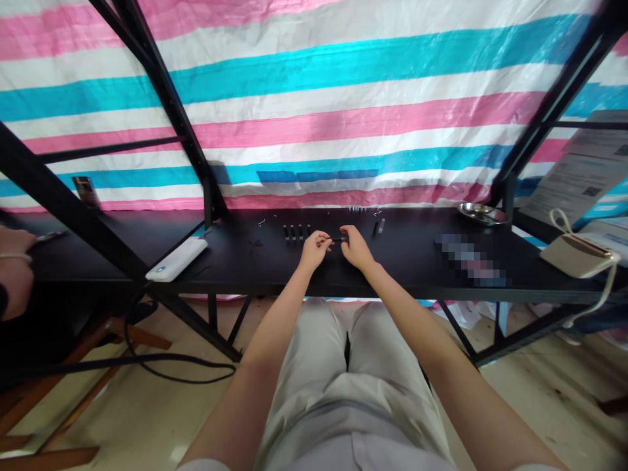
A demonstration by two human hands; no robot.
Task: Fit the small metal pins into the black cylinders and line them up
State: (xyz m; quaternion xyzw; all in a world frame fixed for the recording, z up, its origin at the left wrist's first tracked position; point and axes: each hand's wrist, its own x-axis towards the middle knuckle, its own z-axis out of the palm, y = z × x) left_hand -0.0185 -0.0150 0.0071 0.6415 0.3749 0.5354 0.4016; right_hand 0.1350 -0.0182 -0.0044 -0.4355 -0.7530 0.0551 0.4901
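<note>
A thin dark stick-like piece (337,240) spans the gap between my two hands, just above the black table; it is too small to name its kind. My left hand (315,250) pinches one end with its fingertips. At the other end my right hand (358,248) is closed, thumb and fingers on the piece. Left of my left hand, several small black cylinders with greyish tops (293,232) stand in a row. Beyond my right hand are a black tube (375,227) and a clear one (381,226).
Small white bits (358,209) lie along the back edge. A white power bank-like box (177,259) is at left, a metal dish (482,213) and a blurred-out item (468,260) at right, then a beige bag (576,255). Another person's hand (14,261) is far left.
</note>
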